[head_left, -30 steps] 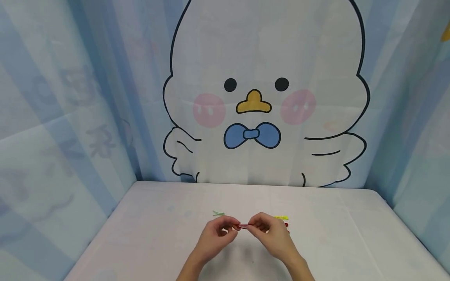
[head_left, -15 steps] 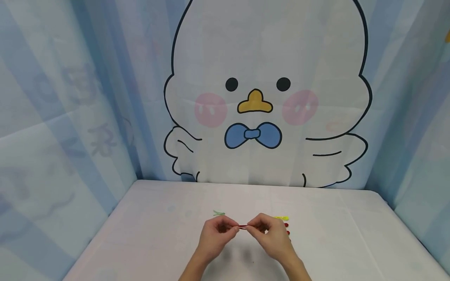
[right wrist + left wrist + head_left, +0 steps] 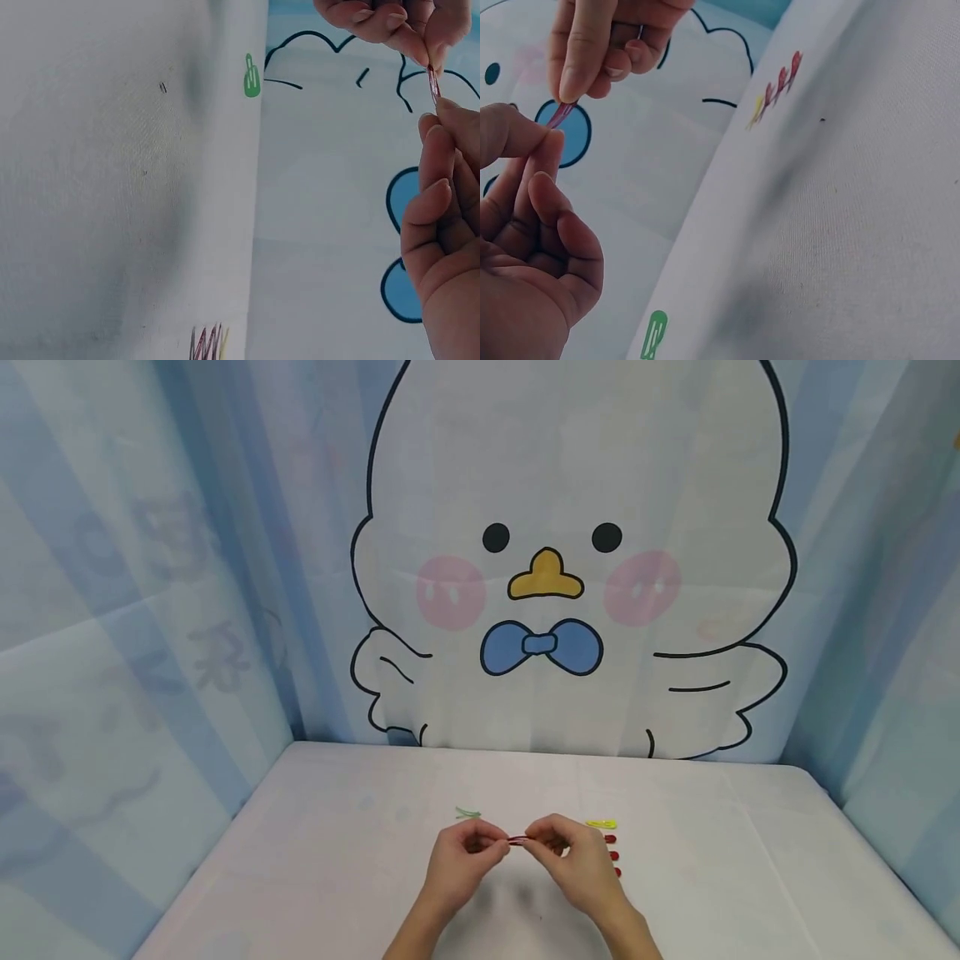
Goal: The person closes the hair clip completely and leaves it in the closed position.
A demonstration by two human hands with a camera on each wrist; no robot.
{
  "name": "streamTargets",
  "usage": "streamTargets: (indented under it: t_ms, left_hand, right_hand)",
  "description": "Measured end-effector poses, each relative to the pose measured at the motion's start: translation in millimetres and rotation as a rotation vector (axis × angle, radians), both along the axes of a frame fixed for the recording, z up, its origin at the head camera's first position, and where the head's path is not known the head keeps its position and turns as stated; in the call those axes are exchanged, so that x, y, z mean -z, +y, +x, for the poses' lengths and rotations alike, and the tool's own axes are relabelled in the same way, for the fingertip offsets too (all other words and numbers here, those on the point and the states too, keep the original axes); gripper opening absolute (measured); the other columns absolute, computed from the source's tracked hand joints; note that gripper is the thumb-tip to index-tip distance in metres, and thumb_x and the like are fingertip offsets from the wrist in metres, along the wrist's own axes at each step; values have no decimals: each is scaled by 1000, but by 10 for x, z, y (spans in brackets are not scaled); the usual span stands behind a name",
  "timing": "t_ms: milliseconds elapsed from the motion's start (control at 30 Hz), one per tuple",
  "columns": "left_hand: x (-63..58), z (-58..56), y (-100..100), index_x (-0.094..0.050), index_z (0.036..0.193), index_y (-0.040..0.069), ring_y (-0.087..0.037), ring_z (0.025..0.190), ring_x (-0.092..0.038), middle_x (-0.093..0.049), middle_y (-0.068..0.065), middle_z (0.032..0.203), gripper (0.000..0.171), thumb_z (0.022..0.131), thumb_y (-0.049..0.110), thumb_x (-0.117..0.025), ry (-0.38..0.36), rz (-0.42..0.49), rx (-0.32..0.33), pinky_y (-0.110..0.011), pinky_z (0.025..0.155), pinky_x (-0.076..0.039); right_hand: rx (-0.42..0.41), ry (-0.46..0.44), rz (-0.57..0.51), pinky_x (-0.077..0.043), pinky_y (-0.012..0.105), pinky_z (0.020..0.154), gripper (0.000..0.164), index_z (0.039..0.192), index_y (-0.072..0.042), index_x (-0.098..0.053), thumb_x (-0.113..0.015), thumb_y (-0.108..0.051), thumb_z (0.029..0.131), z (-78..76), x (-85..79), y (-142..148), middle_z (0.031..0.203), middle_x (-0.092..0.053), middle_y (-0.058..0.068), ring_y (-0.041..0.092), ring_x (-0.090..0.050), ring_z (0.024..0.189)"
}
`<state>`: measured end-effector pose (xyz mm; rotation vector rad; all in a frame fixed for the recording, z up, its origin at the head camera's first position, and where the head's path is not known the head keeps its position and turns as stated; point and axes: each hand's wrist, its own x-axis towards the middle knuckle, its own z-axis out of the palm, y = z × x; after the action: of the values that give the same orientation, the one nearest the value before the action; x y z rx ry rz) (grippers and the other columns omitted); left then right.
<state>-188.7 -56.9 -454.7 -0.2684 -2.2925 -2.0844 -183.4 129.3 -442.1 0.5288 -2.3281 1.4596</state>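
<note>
In the head view, both hands meet over the white table, with a thin red hair clip (image 3: 517, 841) stretched between their fingertips. My left hand (image 3: 461, 864) pinches its left end between thumb and fingers. The other end is pinched by my right hand (image 3: 581, 864). Only the clip's middle shows; the fingers cover both ends. Its narrow strips are seen closer up in the right wrist view, where the red clip (image 3: 433, 84) runs between the right hand (image 3: 450, 217) and the left hand (image 3: 405, 19).
Beyond the left hand lies a green snap hair clip (image 3: 468, 813). Right of the right hand, several clips form a column: a yellow clip (image 3: 602, 824) at the back, then red clips (image 3: 615, 856) partly hidden by that hand. A printed curtain (image 3: 540, 710) hangs behind the table (image 3: 337, 860).
Both hands keep their pinch on the red hair clip. My right hand has shifted slightly, uncovering more of the red clips beside it. The head view has tilted a little.
</note>
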Motion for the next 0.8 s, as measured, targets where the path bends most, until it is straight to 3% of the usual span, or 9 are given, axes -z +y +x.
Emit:
streamTargets:
  t_ms: [267, 500, 800]
  left_hand:
    - [-32, 2, -23, -73, 98, -3, -15, 76, -62, -70, -5, 84, 14, 87, 6, -77, -54, 80, 0, -25, 67, -49]
    - [-21, -2, -39, -72, 103, -6, -16, 82, -66, -72, -7, 89, 19, 90, 7, -75, -74, 81, 41, -25, 72, -51]
    - [-27, -40, -150, -69, 108, -4, -20, 89, -66, -69, -6, 94, 20, 93, 8, -72, -21, 46, 103, -26, 78, -52]
  right_hand:
    - [-34, 108, 133, -50, 27, 61, 24, 88, -15, -73, -83, 3, 77, 2, -6, 23, 75, -62, -17, 3, -55, 66]
    - [-54, 242, 208, -51, 28, 60, 25, 88, -13, -72, -84, 5, 75, 6, 11, 45, 76, -60, -17, 0, -54, 67]
    - [-47, 287, 215, -50, 26, 59, 27, 89, -12, -73, -84, 6, 74, -5, 12, 64, 77, -61, -16, 0, -54, 67]
